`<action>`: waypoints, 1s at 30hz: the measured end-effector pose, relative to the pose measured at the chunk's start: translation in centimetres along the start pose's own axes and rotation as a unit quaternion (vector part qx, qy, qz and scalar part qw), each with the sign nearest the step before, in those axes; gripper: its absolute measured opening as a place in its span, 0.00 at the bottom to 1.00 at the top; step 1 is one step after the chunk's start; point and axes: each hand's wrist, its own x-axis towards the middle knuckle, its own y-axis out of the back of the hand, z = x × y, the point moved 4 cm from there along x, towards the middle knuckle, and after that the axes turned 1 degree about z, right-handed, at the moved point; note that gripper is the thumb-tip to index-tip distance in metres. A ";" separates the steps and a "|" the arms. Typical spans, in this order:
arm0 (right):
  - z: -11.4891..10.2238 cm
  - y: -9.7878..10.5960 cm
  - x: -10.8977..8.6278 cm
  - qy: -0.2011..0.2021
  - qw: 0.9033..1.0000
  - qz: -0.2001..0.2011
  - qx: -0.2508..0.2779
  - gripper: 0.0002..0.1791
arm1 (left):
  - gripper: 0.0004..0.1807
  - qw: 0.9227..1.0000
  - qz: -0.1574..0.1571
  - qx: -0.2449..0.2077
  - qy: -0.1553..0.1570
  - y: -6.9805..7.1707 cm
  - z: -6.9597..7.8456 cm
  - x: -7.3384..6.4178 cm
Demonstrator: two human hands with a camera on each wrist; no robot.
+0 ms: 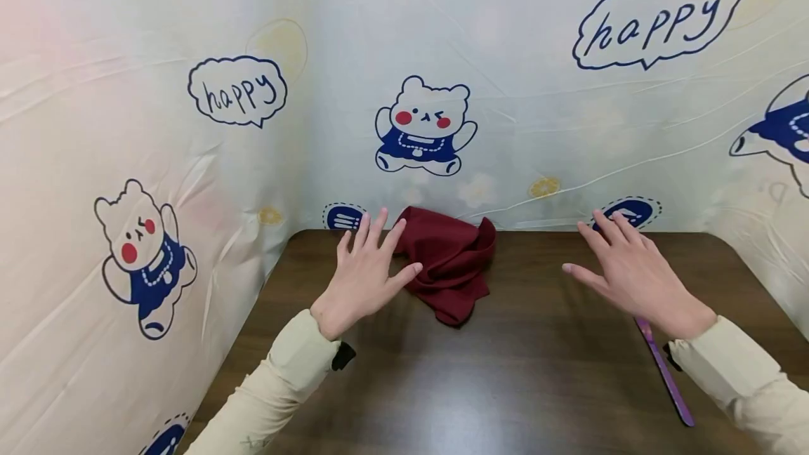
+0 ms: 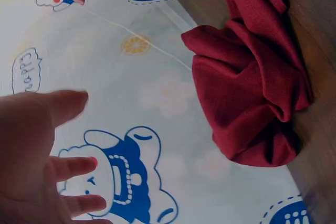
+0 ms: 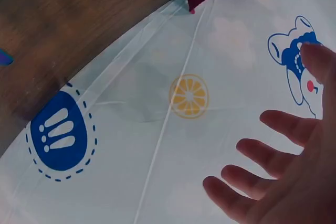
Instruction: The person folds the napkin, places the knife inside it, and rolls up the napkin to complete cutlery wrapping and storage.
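Big bear-print curtain [image 1: 518, 118] hangs behind a dark wood tabletop [image 1: 524, 357]. Crumpled red cloth [image 1: 449, 251] sits at the far edge, a bit left of middle. Left hand [image 1: 362, 276] and right hand [image 1: 640, 279] are both empty, fingers spread, left one nearer the cloth. Skinny purple stick [image 1: 668, 378] lies partly hidden by the right.

The left hand [image 2: 26, 153] had its fingers spread before a bear print [image 2: 137, 166]. Beyond the fingertips, apart from them, cloth [image 2: 252, 87] lay crumpled on the table [image 2: 310, 14].
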 end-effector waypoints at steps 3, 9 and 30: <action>-0.4 0.3 0.4 0.009 0.999 0.036 0.012 0.33 | 0.34 0.999 0.034 -0.017 -0.005 0.0 -0.3 0.6; -1.8 -1.0 1.4 0.002 0.996 0.059 0.061 0.20 | 0.20 0.986 0.029 -0.156 0.040 -2.3 -2.4 2.6; -8.9 -9.9 5.7 0.029 0.969 -0.128 0.209 0.23 | 0.23 0.740 -0.054 -0.602 0.295 -12.9 -5.3 4.7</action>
